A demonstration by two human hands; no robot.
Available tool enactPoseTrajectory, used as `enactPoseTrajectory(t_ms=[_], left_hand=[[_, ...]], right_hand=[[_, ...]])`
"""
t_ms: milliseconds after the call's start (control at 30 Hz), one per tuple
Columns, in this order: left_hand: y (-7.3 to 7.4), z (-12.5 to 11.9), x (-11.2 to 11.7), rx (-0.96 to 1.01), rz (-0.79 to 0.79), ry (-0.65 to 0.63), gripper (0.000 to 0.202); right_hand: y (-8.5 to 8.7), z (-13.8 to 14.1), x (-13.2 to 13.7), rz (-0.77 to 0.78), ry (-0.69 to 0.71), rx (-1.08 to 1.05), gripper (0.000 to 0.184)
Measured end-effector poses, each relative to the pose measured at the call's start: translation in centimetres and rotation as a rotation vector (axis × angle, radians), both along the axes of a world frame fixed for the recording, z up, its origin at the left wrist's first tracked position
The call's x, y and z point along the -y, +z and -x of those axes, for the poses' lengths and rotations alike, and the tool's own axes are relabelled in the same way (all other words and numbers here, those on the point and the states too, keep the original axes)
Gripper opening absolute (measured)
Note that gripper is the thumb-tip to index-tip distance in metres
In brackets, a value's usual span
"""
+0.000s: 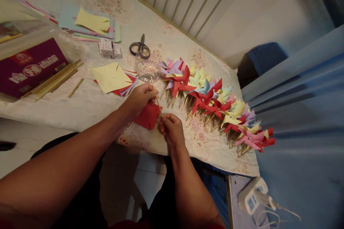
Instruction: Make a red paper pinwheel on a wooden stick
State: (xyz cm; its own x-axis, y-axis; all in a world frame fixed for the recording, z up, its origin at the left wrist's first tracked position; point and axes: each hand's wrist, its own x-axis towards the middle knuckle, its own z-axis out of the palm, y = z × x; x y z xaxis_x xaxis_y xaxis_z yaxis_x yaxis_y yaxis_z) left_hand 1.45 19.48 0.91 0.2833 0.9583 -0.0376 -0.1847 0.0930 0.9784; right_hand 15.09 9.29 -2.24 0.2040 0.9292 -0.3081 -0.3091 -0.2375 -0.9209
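Note:
A thin wooden stick (pixel 157 97) is held between my two hands above the table's front part. My left hand (pixel 142 96) pinches it near its upper end, and my right hand (pixel 172 128) grips its lower end. Under the hands lies a red paper square (pixel 148 116), partly covered by my left hand. Just beyond my left hand is a clear dish (pixel 147 70) with small shiny pieces in it. Cut paper squares, a yellow one (pixel 111 78) on top, are fanned out to the left.
Finished paper pinwheels (pixel 202 98) in several colours run along the right side. Scissors (pixel 140 47), small white boxes (pixel 106 47), stacked coloured paper (pixel 68 18), wooden sticks (pixel 57 78) and a purple box (pixel 32 66) lie leftward. A power strip (pixel 251 195) sits lower right.

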Motion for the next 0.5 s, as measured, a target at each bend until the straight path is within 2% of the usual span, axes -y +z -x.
enactPoseTrajectory(t_ms=[233, 500], left_hand=[[-0.42, -0.14, -0.20, 0.014, -0.008, -0.016, 0.019], [-0.21, -0.17, -0.08, 0.034, 0.011, -0.028, 0.019]], right_hand=[[-0.06, 0.12, 0.03, -0.001, -0.009, 0.045, 0.022], [0.05, 0.15, 0.09, -0.007, -0.004, 0.051, 0.022]])
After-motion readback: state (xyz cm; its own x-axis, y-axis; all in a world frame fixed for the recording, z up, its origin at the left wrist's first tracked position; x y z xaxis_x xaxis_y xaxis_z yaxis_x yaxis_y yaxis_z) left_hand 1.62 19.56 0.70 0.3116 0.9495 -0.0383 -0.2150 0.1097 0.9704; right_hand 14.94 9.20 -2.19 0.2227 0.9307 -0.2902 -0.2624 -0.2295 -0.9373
